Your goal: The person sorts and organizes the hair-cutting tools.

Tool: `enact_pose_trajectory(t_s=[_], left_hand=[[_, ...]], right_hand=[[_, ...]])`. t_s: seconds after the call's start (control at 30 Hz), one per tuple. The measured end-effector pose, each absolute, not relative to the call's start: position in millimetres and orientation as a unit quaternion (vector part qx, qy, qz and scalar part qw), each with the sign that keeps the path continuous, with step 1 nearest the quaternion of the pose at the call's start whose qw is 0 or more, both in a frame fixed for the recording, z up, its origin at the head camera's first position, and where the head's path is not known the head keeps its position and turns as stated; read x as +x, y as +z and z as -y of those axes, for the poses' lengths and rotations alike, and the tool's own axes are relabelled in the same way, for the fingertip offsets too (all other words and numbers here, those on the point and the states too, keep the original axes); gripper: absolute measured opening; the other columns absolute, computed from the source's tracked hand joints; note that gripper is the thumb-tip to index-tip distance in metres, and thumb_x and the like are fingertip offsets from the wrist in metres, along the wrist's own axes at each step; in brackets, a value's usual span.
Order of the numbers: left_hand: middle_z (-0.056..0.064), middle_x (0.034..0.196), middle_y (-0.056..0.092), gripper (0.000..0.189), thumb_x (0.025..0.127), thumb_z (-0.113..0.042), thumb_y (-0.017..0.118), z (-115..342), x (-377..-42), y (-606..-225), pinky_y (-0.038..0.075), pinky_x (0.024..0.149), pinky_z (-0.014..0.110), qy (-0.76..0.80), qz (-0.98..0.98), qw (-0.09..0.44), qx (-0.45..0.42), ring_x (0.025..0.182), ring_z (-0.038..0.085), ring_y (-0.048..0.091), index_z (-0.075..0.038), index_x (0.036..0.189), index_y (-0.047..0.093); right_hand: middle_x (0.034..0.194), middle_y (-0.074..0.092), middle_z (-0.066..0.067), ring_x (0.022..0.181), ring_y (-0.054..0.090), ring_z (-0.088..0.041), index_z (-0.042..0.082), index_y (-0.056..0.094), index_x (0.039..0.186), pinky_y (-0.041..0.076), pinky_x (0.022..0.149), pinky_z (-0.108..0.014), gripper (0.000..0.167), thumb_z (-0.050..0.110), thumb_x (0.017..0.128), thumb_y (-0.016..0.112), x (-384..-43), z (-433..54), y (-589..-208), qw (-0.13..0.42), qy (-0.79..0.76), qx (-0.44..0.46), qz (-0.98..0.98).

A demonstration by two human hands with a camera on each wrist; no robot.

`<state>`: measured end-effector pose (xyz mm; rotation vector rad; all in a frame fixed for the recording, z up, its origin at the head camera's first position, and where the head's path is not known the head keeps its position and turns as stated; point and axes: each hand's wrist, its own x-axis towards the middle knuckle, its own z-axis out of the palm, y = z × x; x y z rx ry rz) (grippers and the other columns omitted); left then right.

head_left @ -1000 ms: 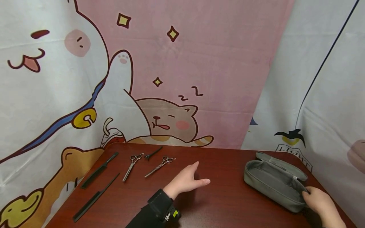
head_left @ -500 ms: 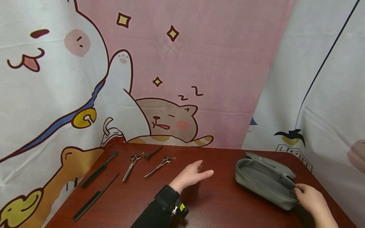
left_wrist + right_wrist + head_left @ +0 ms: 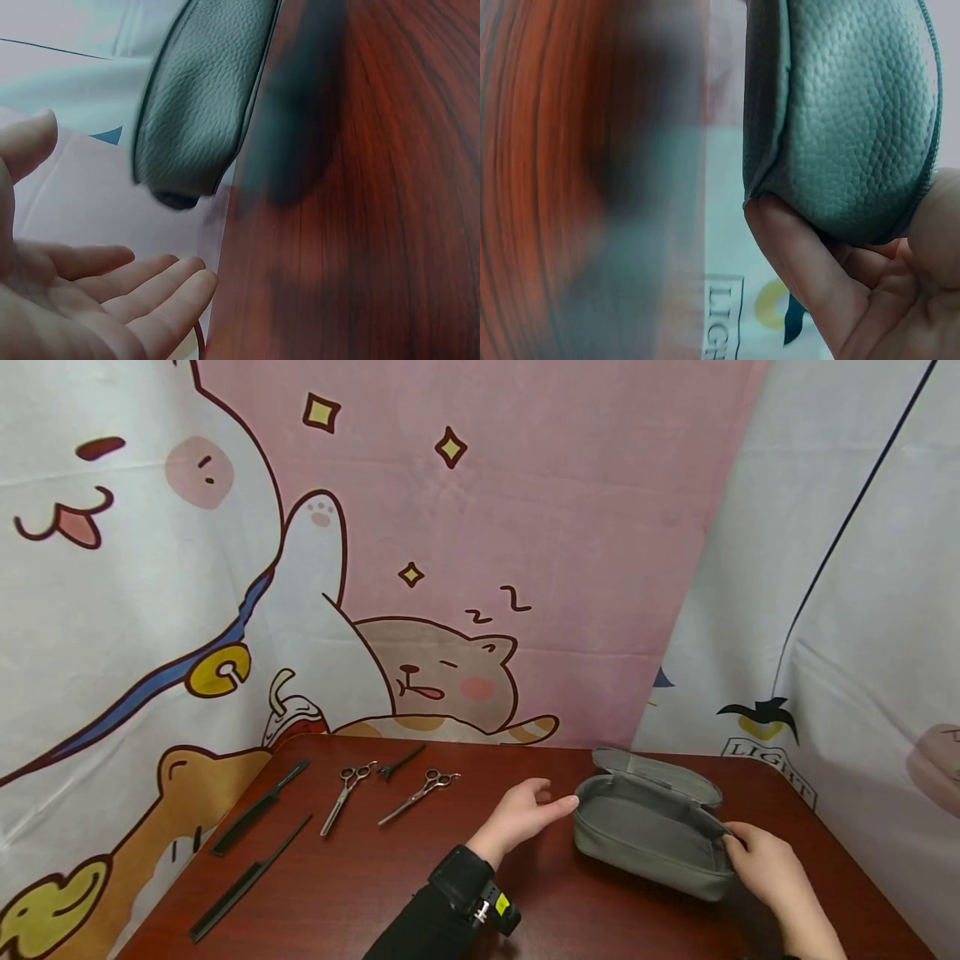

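Observation:
A grey-green zippered pouch (image 3: 637, 866), its lid (image 3: 663, 777) folded back, is at the right of the table in the head view. My right hand (image 3: 772, 864) pinches the rim at its right end; the right wrist view has thumb and fingers gripping the pebbled end wall (image 3: 862, 112). The pouch seems held slightly above the table. Close to the left end, my left hand (image 3: 519, 818) has its thumb out toward the rim. In the left wrist view that hand's fingers (image 3: 165, 307) are spread, with a gap to the pouch (image 3: 202, 97). The visible interior holds nothing.
On the left of the reddish-brown table (image 3: 360, 902) lie two dark combs (image 3: 258, 810) (image 3: 247, 881), two pairs of silver hairdressing scissors (image 3: 347, 797) (image 3: 420, 797) and a small dark hair clip (image 3: 400, 762). A cartoon-printed cloth (image 3: 585, 527) hangs behind the table.
My right hand has carried the open pouch leftward across the table. My left hand has moved a little to the right, closing most of the gap between them. Combs, scissors and clip stay put.

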<state>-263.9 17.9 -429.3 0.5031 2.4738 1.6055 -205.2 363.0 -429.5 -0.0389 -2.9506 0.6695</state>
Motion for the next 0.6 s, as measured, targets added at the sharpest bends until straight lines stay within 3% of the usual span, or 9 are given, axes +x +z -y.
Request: enact_pose_trajectory(t_s=[0.23,0.47,0.6], left_hand=[[0.016,0.128,0.061,0.064,0.090,-0.040,0.072,-14,-262,-427,0.049,0.094,0.045,0.538,-0.826,0.066,0.153,0.117,0.031,0.059,0.004,0.133,0.056],[0.009,0.108,0.064,0.037,0.089,-0.023,0.075,3,-259,-426,0.057,0.070,0.035,0.567,-0.808,0.069,0.144,0.077,0.019,0.066,0.001,0.116,0.066],[0.010,0.105,0.065,0.027,0.090,-0.015,0.073,16,-258,-428,0.056,0.068,0.034,0.562,-0.813,0.049,0.144,0.074,0.018,0.065,0.001,0.110,0.068]], right_hand=[[0.111,0.063,-0.033,0.101,0.060,-0.050,-0.013,0.061,0.118,0.048,0.078,-0.058,0.029,0.006,0.098,0.052,-206,-335,-427,0.078,0.237,0.019,0.968],[0.111,0.065,-0.029,0.100,0.062,-0.046,-0.011,0.062,0.118,0.049,0.078,-0.057,0.027,0.005,0.098,0.054,-207,-310,-423,0.085,0.252,0.032,0.963],[0.110,0.066,-0.027,0.099,0.064,-0.044,-0.010,0.063,0.118,0.050,0.078,-0.056,0.026,0.004,0.097,0.056,-208,-297,-423,0.091,0.260,0.042,0.960]])
